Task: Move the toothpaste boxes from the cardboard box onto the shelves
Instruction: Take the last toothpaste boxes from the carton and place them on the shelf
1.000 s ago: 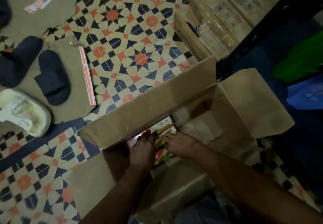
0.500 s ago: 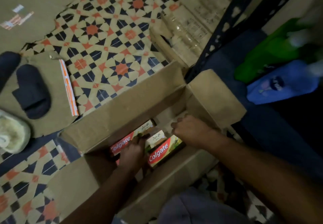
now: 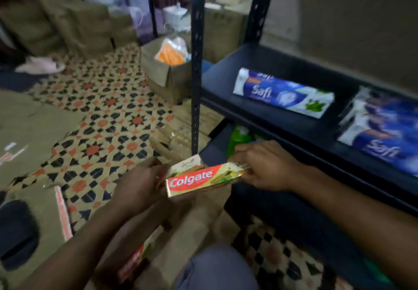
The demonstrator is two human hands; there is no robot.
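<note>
**Nearest, 6 o'clock.** The open brown cardboard box (image 3: 199,221) sits on the floor beneath the hands. One more red toothpaste carton (image 3: 133,261) lies in it toward 7 o'clock, too blurred to read.

**Centre.** A red-and-gold Colgate toothpaste box (image 3: 203,180) is held roughly level above the cardboard box and clear of it. The left hand (image 3: 140,183) is curled round its 9 o'clock end. The same grip takes in a second pale toothpaste box (image 3: 187,165), which lies against the first on its far side. The right hand (image 3: 264,167) pinches the 3 o'clock end between thumb and fingers. Whether the left palm hides further boxes cannot be told.

**Farther, 1 to 3 o'clock.** The black metal shelf (image 3: 282,117) carries a blue-and-white Safi carton (image 3: 282,92) lying flat. A stack of blue Safi cartons (image 3: 380,135) sits at 3 o'clock, with bare board between the two. A black perforated upright (image 3: 196,63) rises at 12 o'clock, at the shelf's near corner.

**Risks, in my judgement.**
- The second box is held at one end only and could slide out and drop during the swing to the shelf.
- A long box carried crosswise may strike the upright or the shelf lip.
- A careless set-down could push the lone Safi carton out of place.
</note>
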